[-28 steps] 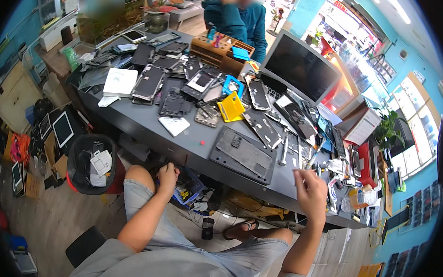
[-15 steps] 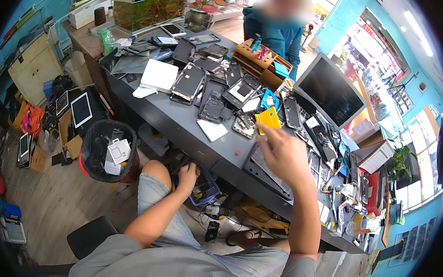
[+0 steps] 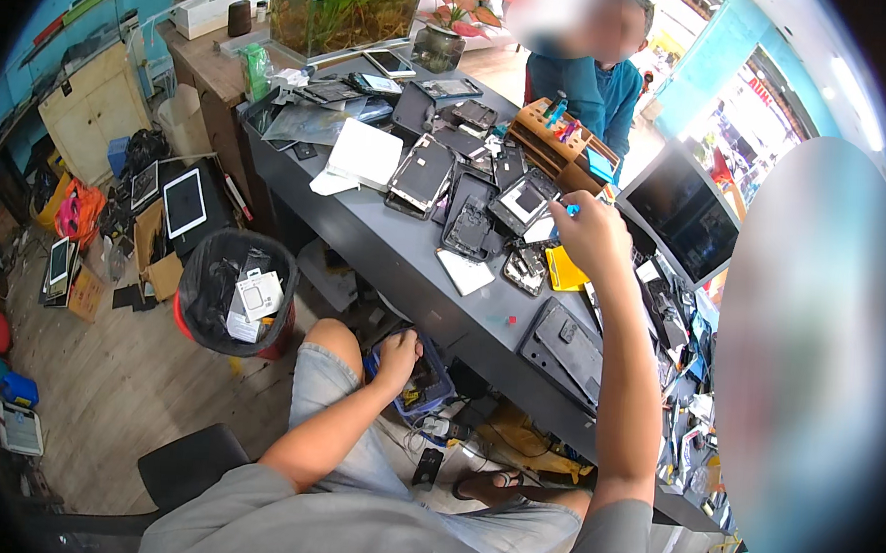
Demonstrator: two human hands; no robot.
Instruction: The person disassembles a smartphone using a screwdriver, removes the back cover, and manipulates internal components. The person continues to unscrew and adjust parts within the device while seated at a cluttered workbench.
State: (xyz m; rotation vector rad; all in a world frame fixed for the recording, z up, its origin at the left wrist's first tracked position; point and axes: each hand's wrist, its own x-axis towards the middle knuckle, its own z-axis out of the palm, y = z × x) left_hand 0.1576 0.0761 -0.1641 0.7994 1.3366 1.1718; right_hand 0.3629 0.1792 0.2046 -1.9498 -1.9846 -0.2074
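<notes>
Blue and small, a slim tool tip (image 3: 571, 210) shows at the fingertips of the right hand (image 3: 590, 234), which is raised over the grey surface (image 3: 404, 264) with its fingers pinched together around it; what kind of tool it is cannot be told. Just below that hand lie a yellow pad (image 3: 563, 273), an opened phone (image 3: 526, 268) and a white card (image 3: 465, 273). Further left on the surface sit a dismantled tablet (image 3: 421, 173), another opened device (image 3: 471, 226) and a white box (image 3: 365, 154), among many more phone parts. A dark laptop base (image 3: 564, 348) lies near the front edge, and a wooden tool rack (image 3: 555, 142) and a dark monitor (image 3: 682, 214) stand along the far side. The left hand (image 3: 399, 354) is down below the surface, beside the person's knee, curled over the rim of a blue bin of parts (image 3: 419, 385); whether it grips anything cannot be told. On the wooden floor to the left stands a bin with a black liner (image 3: 234, 291). Another person in a teal top (image 3: 583, 84) stands across the surface, near a glass fish tank (image 3: 341, 16).
</notes>
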